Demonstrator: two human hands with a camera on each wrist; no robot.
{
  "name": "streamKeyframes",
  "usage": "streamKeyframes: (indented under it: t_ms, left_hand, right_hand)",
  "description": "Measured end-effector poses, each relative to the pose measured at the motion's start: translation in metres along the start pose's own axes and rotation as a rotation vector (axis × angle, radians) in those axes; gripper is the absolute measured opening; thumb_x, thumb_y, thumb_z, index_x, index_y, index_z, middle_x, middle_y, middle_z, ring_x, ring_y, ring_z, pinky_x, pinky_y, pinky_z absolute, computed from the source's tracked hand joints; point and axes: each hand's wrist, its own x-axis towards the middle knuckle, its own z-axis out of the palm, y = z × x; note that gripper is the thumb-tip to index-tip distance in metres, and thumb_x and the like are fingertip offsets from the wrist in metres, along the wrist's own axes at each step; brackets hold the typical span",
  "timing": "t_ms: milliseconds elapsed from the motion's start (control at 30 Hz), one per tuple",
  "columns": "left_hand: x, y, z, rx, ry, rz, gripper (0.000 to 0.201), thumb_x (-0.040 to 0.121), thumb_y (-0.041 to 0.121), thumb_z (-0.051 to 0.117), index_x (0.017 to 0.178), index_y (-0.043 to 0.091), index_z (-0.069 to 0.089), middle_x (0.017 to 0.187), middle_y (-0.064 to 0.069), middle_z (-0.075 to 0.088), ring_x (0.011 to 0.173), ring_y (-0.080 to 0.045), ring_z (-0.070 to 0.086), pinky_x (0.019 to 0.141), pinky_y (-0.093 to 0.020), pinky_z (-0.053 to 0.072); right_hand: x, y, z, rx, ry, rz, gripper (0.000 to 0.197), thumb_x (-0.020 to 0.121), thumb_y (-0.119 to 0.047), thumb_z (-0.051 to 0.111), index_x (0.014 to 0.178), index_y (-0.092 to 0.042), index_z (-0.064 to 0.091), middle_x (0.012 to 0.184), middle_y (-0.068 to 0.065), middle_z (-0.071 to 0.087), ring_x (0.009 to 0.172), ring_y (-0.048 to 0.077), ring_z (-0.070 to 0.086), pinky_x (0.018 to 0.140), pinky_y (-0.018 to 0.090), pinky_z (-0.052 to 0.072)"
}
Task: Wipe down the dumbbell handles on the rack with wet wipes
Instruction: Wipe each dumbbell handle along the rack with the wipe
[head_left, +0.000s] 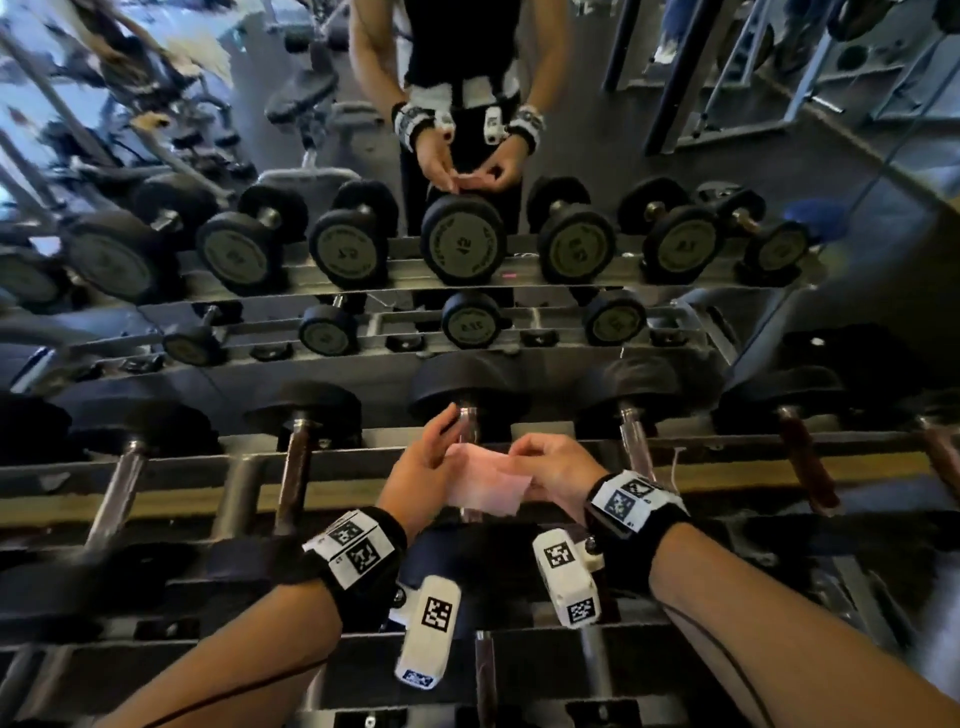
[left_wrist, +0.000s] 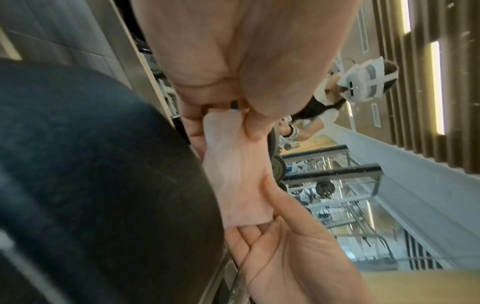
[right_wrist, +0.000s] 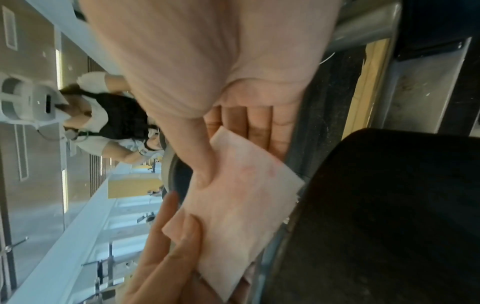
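both the left hand (head_left: 421, 465) and right hand (head_left: 553, 467) pinch the wet wipe (head_left: 485, 486) (thumb grips clear only in wrist views).

— What fills the upper half of the frame?
— A wall mirror (head_left: 857, 171) reflecting grey gym floor (head_left: 587, 130) and an exercise bike (head_left: 306, 98).
— And lighting?
— Vertical strip lights (left_wrist: 437, 88) between brown wall slats (left_wrist: 415, 82), upper right.
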Motion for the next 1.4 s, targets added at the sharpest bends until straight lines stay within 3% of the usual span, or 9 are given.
streamKeyframes:
  t_ms: [200, 400, 500, 700, 867, 967, 1100, 1233, 1400]
  left_hand:
    - [-0.029, -0.033, -0.014, 0.157, 0.141, -0.088, 0.074, 0.088, 0.015, 0.073, 0.148, 0.035, 0.036, 0.136, 0.008, 0.056, 0.114, -0.005, 0.060, 0.102, -0.030, 0.048]
    - [-0.051, -0.051, -0.009, 0.167, 0.085, -0.092, 0.071, 0.065, 0.063, 0.080, 0.129, 0.057, 0.052, 0.125, 0.019, 0.065, 0.119, 0.006, 0.057, 0.099, -0.015, 0.044]
    - [-0.056, -0.053, -0.004, 0.228, 0.045, -0.068, 0.063, 0.064, 0.061, 0.079, 0.123, 0.057, 0.059, 0.123, 0.025, 0.066, 0.117, 0.006, 0.059, 0.100, -0.014, 0.045]
    - [-0.054, -0.054, -0.006, 0.236, -0.018, -0.122, 0.056, 0.067, 0.060, 0.077, 0.121, 0.050, 0.064, 0.119, 0.019, 0.069, 0.114, 0.000, 0.063, 0.107, -0.033, 0.046]
    - [-0.055, -0.056, -0.007, 0.236, -0.033, -0.131, 0.052, 0.068, 0.063, 0.075, 0.117, 0.051, 0.066, 0.117, 0.020, 0.068, 0.111, -0.001, 0.064, 0.105, -0.035, 0.049]
    - [-0.056, -0.057, -0.005, 0.215, -0.027, -0.127, 0.050, 0.069, 0.061, 0.074, 0.118, 0.050, 0.066, 0.119, 0.017, 0.067, 0.112, -0.002, 0.063, 0.105, -0.034, 0.049]
    - [-0.057, -0.060, -0.005, 0.215, -0.023, -0.110, 0.037, 0.084, 0.042, 0.075, 0.118, 0.051, 0.065, 0.122, 0.013, 0.063, 0.112, -0.003, 0.062, 0.104, -0.034, 0.050]
    - [-0.056, -0.061, -0.006, 0.230, -0.024, -0.091, 0.039, 0.079, 0.053, 0.072, 0.117, 0.054, 0.064, 0.124, 0.014, 0.061, 0.116, -0.004, 0.059, 0.105, -0.035, 0.049]
    - [-0.053, -0.065, -0.008, 0.258, -0.043, -0.070, 0.042, 0.074, 0.065, 0.067, 0.115, 0.055, 0.063, 0.122, 0.018, 0.060, 0.117, -0.001, 0.057, 0.107, -0.037, 0.047]
  right_hand:
    - [0.031, 0.010, -0.013, -0.209, 0.295, 0.007, 0.010, 0.094, -0.020, 0.062, 0.090, -0.015, 0.054, 0.087, 0.008, 0.059, 0.096, 0.035, 0.063, 0.089, 0.049, 0.054]
    - [0.049, 0.009, 0.004, -0.235, 0.192, -0.108, 0.031, 0.097, -0.012, 0.055, 0.128, -0.006, 0.054, 0.113, 0.009, 0.062, 0.100, 0.024, 0.059, 0.086, 0.025, 0.046]
    - [0.048, 0.011, 0.005, -0.231, 0.034, -0.139, 0.041, 0.099, 0.000, 0.046, 0.140, -0.004, 0.052, 0.138, 0.014, 0.056, 0.127, 0.026, 0.052, 0.109, 0.024, 0.036]
    - [0.032, 0.019, 0.010, -0.190, -0.143, -0.207, 0.037, 0.102, 0.002, 0.042, 0.136, -0.002, 0.056, 0.139, 0.011, 0.056, 0.131, 0.021, 0.051, 0.118, 0.031, 0.030]
    - [0.018, 0.029, 0.005, -0.176, -0.278, -0.156, 0.030, 0.100, 0.000, 0.050, 0.128, 0.001, 0.061, 0.111, 0.005, 0.063, 0.097, 0.011, 0.059, 0.089, 0.012, 0.045]
    - [0.029, 0.017, -0.007, -0.097, -0.345, -0.114, 0.020, 0.099, -0.005, 0.053, 0.106, 0.003, 0.070, 0.086, -0.002, 0.066, 0.076, 0.008, 0.060, 0.085, 0.029, 0.048]
    - [0.043, 0.004, -0.008, -0.192, -0.178, -0.241, 0.028, 0.102, -0.008, 0.051, 0.125, -0.003, 0.066, 0.111, 0.004, 0.064, 0.104, 0.015, 0.059, 0.100, 0.027, 0.045]
    - [0.038, 0.019, 0.003, -0.334, -0.225, -0.290, 0.034, 0.102, -0.009, 0.047, 0.133, -0.014, 0.060, 0.126, -0.002, 0.059, 0.115, 0.010, 0.056, 0.094, 0.002, 0.035]
    - [0.023, 0.042, -0.006, -0.407, -0.409, -0.221, 0.030, 0.098, -0.003, 0.054, 0.125, -0.007, 0.066, 0.133, 0.002, 0.063, 0.123, 0.008, 0.056, 0.109, 0.020, 0.038]
